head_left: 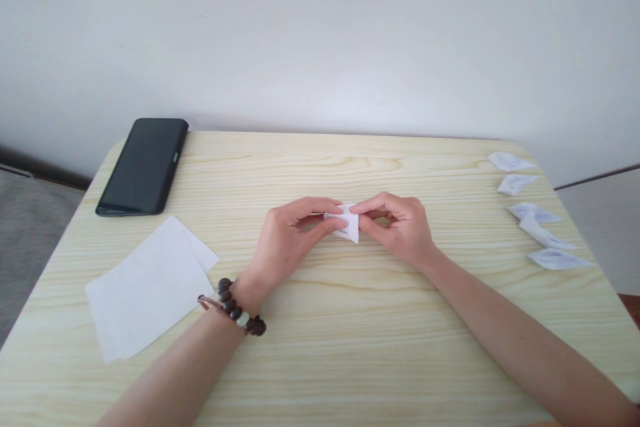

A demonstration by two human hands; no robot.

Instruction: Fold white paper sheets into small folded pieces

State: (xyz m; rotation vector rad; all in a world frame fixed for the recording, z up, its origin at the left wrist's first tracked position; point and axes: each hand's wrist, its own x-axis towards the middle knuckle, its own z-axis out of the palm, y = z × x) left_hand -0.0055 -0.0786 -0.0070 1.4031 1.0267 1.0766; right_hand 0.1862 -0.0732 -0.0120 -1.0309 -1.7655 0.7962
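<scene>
A small folded piece of white paper [347, 225] is held over the middle of the light wooden table [350, 347]. My left hand [287, 240], with a dark bead bracelet on its wrist, pinches the paper's left side between thumb and fingers. My right hand [400, 223] pinches its right side, fingers curled. Both hands rest close to the tabletop and meet at the paper.
Flat white paper sheets [150, 287] lie at the left front. A black phone [144, 165] lies at the far left corner. Several small folded paper pieces [537, 227] line the right edge. A pale wall rises behind the table.
</scene>
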